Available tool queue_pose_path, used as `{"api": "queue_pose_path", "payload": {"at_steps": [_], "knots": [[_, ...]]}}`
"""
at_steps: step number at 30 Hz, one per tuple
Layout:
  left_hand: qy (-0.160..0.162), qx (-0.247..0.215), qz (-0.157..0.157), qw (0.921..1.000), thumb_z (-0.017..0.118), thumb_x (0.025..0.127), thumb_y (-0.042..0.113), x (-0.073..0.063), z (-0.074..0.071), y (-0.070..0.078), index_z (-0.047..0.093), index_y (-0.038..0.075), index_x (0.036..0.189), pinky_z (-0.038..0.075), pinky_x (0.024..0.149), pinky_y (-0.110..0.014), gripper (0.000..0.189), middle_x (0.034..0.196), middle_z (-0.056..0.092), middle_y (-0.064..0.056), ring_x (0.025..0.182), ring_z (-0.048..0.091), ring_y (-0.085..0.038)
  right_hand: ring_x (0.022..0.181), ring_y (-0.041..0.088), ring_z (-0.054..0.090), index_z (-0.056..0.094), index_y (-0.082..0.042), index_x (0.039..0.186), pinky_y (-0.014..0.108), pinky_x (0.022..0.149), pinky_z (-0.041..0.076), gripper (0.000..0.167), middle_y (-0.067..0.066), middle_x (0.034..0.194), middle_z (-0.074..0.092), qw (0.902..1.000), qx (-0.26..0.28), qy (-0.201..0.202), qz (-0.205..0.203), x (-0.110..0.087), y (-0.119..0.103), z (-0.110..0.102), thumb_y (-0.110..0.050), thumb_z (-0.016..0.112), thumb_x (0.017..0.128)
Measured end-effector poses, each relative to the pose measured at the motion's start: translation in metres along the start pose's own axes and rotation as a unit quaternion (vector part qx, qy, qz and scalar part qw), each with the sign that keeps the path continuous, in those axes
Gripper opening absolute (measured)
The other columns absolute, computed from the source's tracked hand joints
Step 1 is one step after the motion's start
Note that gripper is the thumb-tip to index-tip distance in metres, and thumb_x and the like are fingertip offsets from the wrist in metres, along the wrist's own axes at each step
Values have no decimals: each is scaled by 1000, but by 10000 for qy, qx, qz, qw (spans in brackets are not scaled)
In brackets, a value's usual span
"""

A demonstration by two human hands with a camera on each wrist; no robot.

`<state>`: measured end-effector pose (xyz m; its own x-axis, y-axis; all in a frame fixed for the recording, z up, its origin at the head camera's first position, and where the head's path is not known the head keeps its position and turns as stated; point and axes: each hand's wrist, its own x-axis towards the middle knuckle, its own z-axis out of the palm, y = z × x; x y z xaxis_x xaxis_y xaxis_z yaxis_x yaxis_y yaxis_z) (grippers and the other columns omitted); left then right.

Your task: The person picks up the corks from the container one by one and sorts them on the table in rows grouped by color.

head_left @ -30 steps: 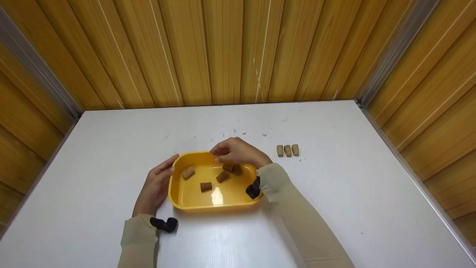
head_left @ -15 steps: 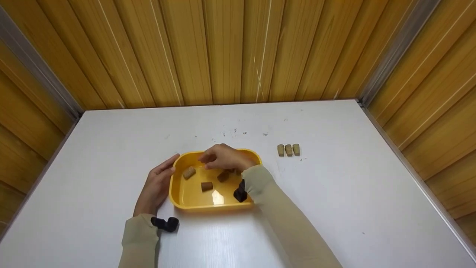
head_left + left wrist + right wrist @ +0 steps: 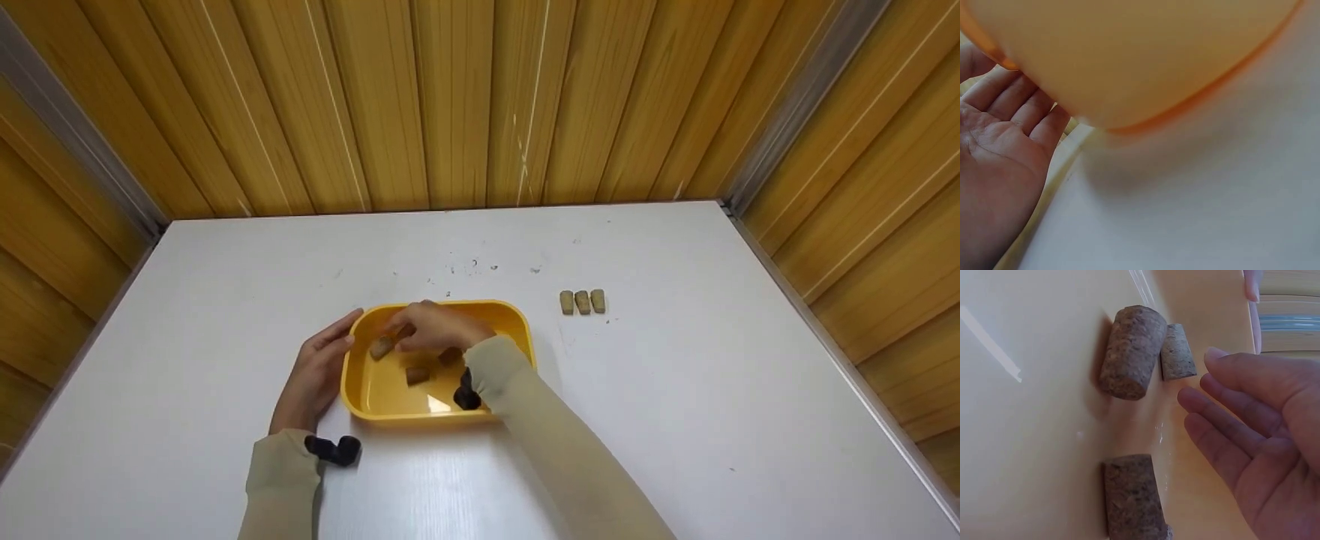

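Observation:
A yellow plastic tray (image 3: 435, 418) stands on the white table. My left hand (image 3: 319, 371) rests along its left side, fingers extended against the outer wall in the left wrist view. My right hand (image 3: 439, 328) reaches into the tray, thumb and fingers apart with nothing between them. Just beyond its fingertips lies a light cork stopper (image 3: 1177, 352). A darker brown cork (image 3: 1133, 352) lies beside the light one in the right wrist view, and another brown cork (image 3: 1134, 498) is lower there. The right hand and sleeve hide part of the tray's contents from the head view.
Three light corks (image 3: 583, 302) stand in a short row on the table, right of the tray. Small dark crumbs (image 3: 474, 263) are scattered behind the tray. Wood-patterned panels (image 3: 457, 105) close off the back and sides.
My right hand has moved left and down into the tray, from its far rim to beside the light cork. My left hand has stayed at the tray's left side.

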<state>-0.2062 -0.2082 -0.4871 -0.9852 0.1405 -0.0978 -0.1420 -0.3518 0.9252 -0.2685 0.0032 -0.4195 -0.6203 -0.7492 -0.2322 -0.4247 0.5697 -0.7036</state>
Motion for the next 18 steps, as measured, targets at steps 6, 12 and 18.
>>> {"api": "queue_pose_path", "payload": {"at_steps": [6,12,18], "knots": [[111,117,21,9999,55,95,10,0,0,-1,40,5,145,40,107,-20,52,153,38,-5,142,33,-14,109,12,63,66,-16,124,23,89,53,36,-2,120,69,9999,58,-109,-51,3,-1,4,-3,59,91],[167,92,24,9998,55,95,10,1,1,-1,41,4,145,39,108,-20,52,153,39,-5,143,33,-14,103,10,62,67,-18,123,21,87,52,36,-5,120,67,9999,65,-107,14,4,1,6,-3,60,91],[193,102,29,9998,55,94,10,1,1,-1,41,4,145,39,108,-20,52,153,39,-5,142,33,-14,98,11,54,66,-14,124,19,88,48,35,0,123,59,9981,-414,-333,-298,5,0,7,-4,60,92]]}}
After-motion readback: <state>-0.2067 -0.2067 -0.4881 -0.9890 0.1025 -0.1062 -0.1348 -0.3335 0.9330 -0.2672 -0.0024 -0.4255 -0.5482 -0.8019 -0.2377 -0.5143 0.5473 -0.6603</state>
